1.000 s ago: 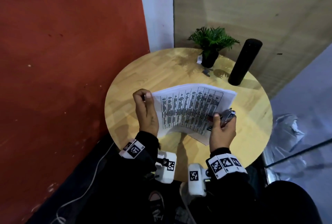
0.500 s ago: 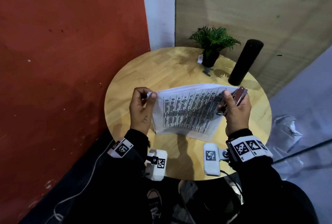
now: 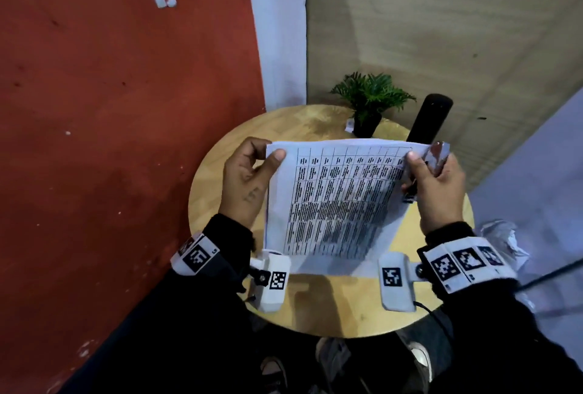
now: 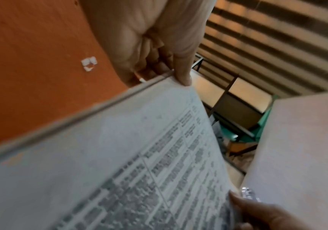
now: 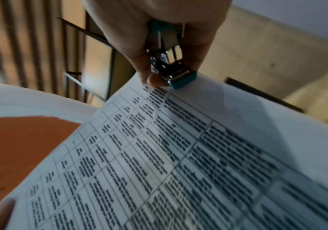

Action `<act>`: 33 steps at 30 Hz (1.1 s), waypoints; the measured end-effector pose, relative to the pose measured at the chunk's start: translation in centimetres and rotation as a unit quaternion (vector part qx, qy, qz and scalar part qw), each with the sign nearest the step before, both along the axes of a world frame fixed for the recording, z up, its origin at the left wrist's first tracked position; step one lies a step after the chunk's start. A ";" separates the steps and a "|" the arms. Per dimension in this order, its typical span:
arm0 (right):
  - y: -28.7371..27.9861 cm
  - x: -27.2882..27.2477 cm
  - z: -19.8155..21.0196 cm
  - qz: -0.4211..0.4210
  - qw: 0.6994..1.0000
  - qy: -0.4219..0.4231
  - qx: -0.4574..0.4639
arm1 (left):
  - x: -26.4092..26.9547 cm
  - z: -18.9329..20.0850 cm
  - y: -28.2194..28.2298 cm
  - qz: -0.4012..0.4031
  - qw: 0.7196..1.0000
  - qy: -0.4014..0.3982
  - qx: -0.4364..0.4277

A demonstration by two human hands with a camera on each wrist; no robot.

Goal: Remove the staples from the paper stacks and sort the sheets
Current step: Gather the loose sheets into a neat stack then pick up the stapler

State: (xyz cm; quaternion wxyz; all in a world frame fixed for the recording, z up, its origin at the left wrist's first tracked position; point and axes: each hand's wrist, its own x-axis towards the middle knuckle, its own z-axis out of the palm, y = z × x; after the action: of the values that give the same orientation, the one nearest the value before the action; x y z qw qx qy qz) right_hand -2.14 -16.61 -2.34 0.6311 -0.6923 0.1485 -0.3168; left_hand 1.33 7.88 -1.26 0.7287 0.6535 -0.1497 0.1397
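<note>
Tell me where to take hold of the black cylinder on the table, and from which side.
Grip the black cylinder around its upper body, coming from the right. It stands upright; the plant crowds its left and the held paper covers its base.

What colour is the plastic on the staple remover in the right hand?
Teal, on the staple remover; clearest in the right wrist view.
</note>
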 end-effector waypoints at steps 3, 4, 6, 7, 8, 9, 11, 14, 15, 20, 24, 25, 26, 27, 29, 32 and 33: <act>-0.8 0.2 4.3 0.006 0.999 -0.034 -0.008 | -0.4 2.9 -1.1 -0.010 0.999 -0.030 0.009; -0.9 0.2 5.6 0.006 0.999 -0.037 -0.005 | -0.7 3.5 -1.5 0.007 0.999 -0.045 0.030; -1.4 0.0 7.7 0.012 0.999 -0.044 0.003 | -1.1 5.0 -2.0 0.041 0.996 -0.061 0.043; -1.5 -0.1 8.5 0.017 0.999 -0.038 0.001 | -1.2 5.7 -2.2 0.050 0.996 -0.067 0.035; -1.6 -0.4 9.2 0.021 0.999 -0.032 0.000 | -1.4 6.5 -2.3 0.054 0.995 -0.075 0.030; -1.7 -0.5 9.6 0.024 0.999 -0.026 0.002 | -1.5 7.1 -2.4 0.055 0.995 -0.083 0.032; -1.6 -1.0 10.4 0.013 0.999 -0.027 0.025 | -2.1 8.6 -2.7 0.056 0.990 -0.119 0.047; -0.9 -1.8 11.7 -0.048 0.993 -0.100 0.046 | -3.0 10.1 -2.9 0.072 0.976 -0.186 0.088; -0.6 -2.1 12.1 -0.053 0.990 -0.123 0.040 | -3.1 10.3 -2.9 0.082 0.972 -0.198 0.101; 0.3 -3.8 11.6 0.011 0.989 -0.145 -0.021 | -2.7 8.4 -1.9 0.122 0.962 -0.205 0.134; -0.8 -4.2 5.7 0.133 0.981 -0.057 0.128 | -2.7 7.1 -1.0 0.130 0.961 -0.209 0.129; -0.8 -4.2 4.7 0.176 0.973 -0.036 0.142 | -2.6 7.3 -0.8 0.123 0.959 -0.218 0.136; -0.8 -4.0 4.1 0.209 0.966 -0.023 0.153 | -2.4 7.5 -0.7 0.112 0.957 -0.228 0.144; -1.0 -3.6 3.6 0.233 0.960 -0.019 0.155 | -2.2 7.9 -0.5 0.097 0.955 -0.237 0.149; -1.0 -2.9 3.7 0.270 0.951 0.002 0.154 | -1.5 8.4 0.1 0.068 0.956 -0.244 0.148; -1.2 -2.1 3.6 0.303 0.938 0.023 0.167 | 0.0 9.0 0.8 0.041 0.967 -0.219 0.126; -1.2 -2.0 3.5 0.306 0.936 0.031 0.169 | 0.5 9.0 1.0 0.034 0.971 -0.205 0.116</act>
State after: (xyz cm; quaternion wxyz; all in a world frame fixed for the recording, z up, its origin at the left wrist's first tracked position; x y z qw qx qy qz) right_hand -4.15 -17.82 1.20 0.8005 -0.5966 0.0006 -0.0573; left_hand 1.81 8.84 7.69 0.5965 0.6957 -0.2886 0.2774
